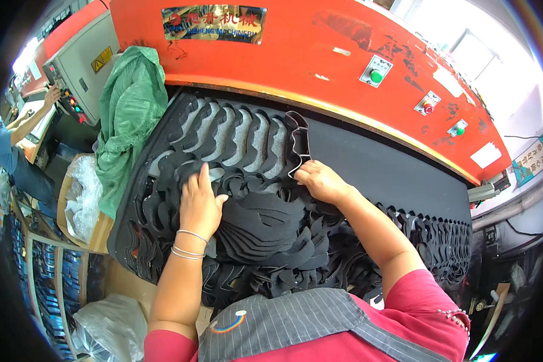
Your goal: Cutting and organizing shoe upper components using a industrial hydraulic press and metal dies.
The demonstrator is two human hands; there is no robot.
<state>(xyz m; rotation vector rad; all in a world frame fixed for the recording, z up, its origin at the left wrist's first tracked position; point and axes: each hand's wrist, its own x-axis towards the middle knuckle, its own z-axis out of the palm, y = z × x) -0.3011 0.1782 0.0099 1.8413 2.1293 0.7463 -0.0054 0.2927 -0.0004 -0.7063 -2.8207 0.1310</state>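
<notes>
Pinching a wavy die (300, 128), the right hand (323, 182) curls; the left hand (200, 205) spreads over black pieces (259, 226).

Table (120, 241), dark | black sheet (392, 160), wavy cuts far left | die (295, 143) beside cuts | black pieces (262, 224) heaped, near side

A bright window (478, 53) glows upper right by a white wall (528, 111); left stand a grey cabinet (81, 57) and a rack (59, 268).
</notes>
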